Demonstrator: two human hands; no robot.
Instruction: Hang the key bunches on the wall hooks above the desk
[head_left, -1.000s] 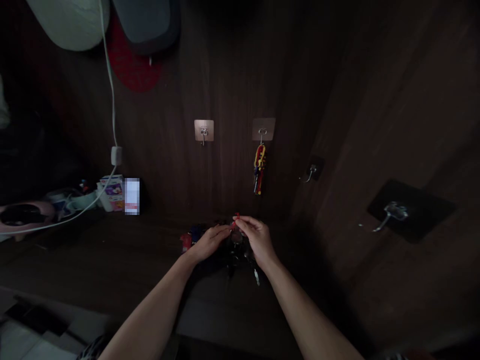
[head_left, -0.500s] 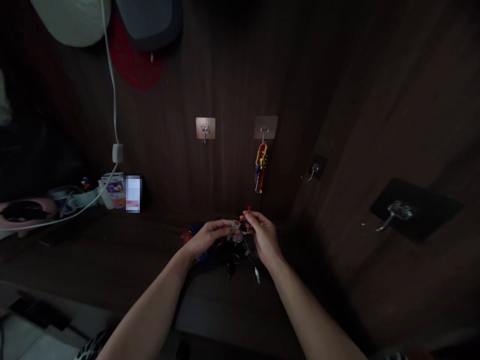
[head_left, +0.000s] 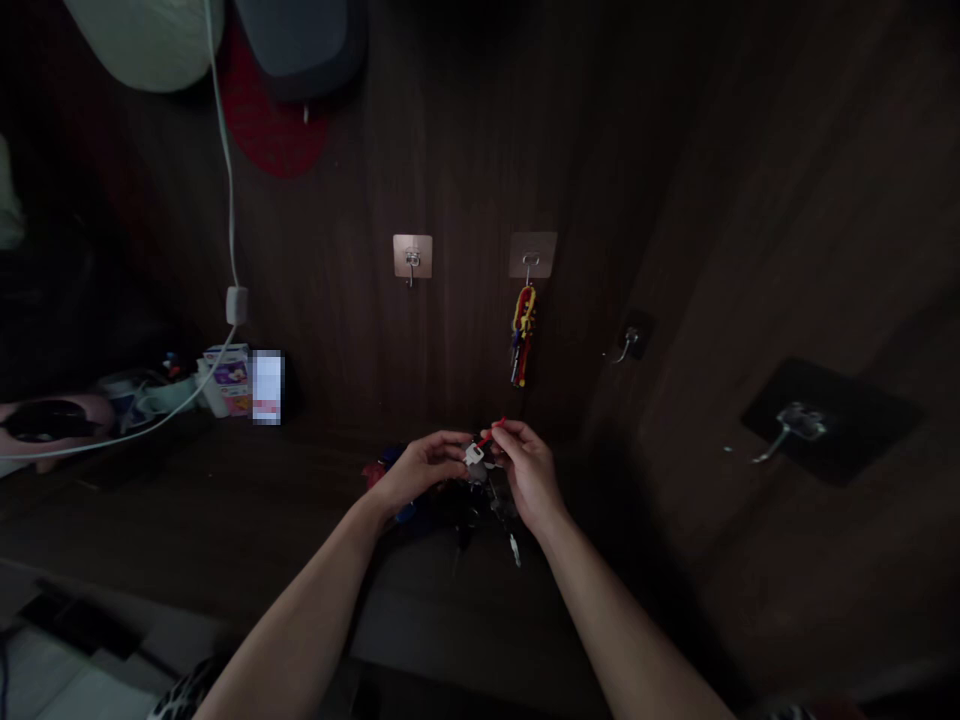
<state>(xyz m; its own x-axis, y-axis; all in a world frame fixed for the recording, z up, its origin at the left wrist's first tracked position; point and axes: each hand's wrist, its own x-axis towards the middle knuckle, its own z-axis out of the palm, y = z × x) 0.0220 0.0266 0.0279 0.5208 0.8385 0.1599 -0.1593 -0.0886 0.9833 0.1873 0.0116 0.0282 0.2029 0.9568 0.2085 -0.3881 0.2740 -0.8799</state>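
Note:
My left hand (head_left: 427, 465) pinches a silver key (head_left: 473, 455) by its edge, with the pale key head showing past the fingertips. A short red cord (head_left: 486, 440) runs from the key head to my right hand (head_left: 526, 465), whose thumb and forefinger are closed on it. More keys (head_left: 514, 549) dangle beneath my hands, some dark and hard to make out. Behind my left hand lie red and blue items (head_left: 373, 472), partly hidden. Above, a bundle of keys on red and yellow cords (head_left: 523, 335) hangs from a metal hook (head_left: 529, 262).
Another hook (head_left: 412, 259) is stuck on the wood panel to the left. On the right side wall are a small hook (head_left: 630, 340) and a larger one (head_left: 801, 424). Boxes (head_left: 229, 375), a lit screen (head_left: 267, 388) and a white cable (head_left: 225, 170) are at the left.
The key between my hands has turned, so its head now faces me and looks brighter. My right fingers and the red cord have shifted slightly. The hanging bundle stays put.

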